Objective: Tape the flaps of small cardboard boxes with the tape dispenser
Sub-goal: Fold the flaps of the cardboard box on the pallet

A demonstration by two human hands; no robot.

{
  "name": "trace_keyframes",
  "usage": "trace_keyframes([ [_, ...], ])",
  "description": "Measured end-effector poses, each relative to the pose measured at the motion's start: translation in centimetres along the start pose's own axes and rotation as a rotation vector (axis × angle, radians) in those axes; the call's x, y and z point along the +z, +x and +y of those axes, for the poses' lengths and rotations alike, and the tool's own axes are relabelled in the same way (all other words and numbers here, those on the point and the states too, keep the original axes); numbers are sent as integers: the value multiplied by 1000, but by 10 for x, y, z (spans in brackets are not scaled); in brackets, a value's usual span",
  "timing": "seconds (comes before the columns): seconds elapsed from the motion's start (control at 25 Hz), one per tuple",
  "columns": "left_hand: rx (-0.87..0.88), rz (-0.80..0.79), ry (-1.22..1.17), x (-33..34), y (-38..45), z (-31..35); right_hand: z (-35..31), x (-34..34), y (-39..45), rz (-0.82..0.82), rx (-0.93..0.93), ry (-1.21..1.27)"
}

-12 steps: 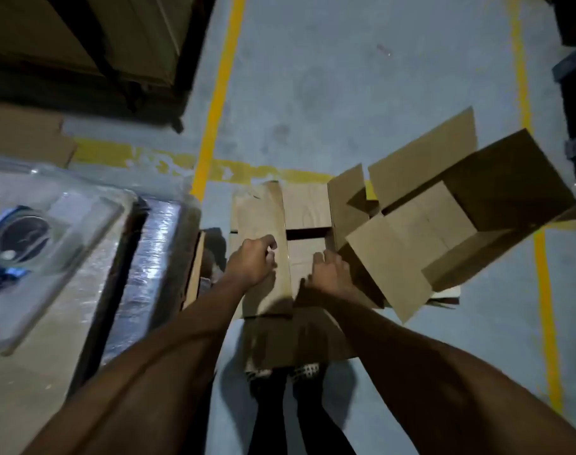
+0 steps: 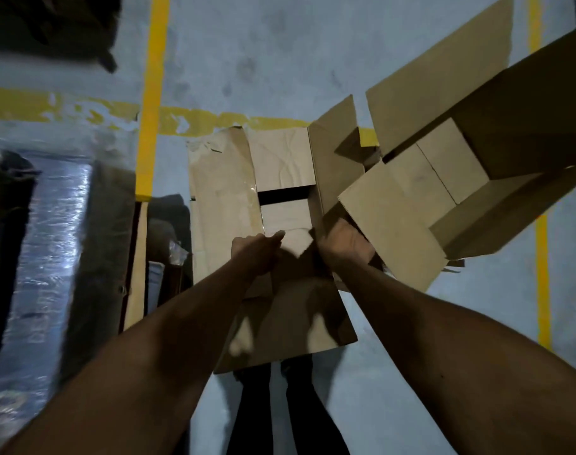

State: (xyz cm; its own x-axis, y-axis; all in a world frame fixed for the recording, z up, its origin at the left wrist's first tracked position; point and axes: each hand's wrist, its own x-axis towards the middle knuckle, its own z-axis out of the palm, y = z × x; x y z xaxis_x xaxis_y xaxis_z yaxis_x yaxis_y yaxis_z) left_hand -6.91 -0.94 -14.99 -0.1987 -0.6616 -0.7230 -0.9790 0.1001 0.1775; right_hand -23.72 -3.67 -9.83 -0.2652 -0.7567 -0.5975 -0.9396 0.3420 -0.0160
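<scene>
Both arms are reaching down, left hand (image 2: 257,254) and right hand (image 2: 344,246) gripping the nearer of two cardboard boxes (image 2: 281,178).

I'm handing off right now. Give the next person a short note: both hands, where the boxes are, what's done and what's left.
Left hand: on the left flap of the small cardboard box in front of you; the grip is blurred, so whether it holds or presses is unclear.
Right hand: at the box's right flap, which stands upright; its fingers are hidden.
The box sits on the floor; its two inner flaps are folded down with a dark gap between them.
A second, open cardboard box lies tilted to the right.
Done: inner flaps down. Left: close the outer flaps, tape the seam. No tape dispenser in view.
</scene>
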Motion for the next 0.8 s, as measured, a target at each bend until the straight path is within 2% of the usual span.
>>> trace_keyframes([
  [0.12,-47,-97,70,10,7,-7,0,5,7,-35,35,92],
  [0.2,-52,-91,91,15,6,-15,-2,6,3,43,1,48],
  [0.28,-61,-8,34,13,-2,-17,-6,7,-4,49,-24,41],
  [0.44,-222,67,-278,6,-16,-25,-21,12,-9,-187,-65,6],
  [0.6,-260,133,-424,-8,-29,-46,-35,4,-12,-119,-192,-54],
  [0.8,-251,263,-298,-47,-90,-65,-44,-35,-47,-60,-279,-136],
])
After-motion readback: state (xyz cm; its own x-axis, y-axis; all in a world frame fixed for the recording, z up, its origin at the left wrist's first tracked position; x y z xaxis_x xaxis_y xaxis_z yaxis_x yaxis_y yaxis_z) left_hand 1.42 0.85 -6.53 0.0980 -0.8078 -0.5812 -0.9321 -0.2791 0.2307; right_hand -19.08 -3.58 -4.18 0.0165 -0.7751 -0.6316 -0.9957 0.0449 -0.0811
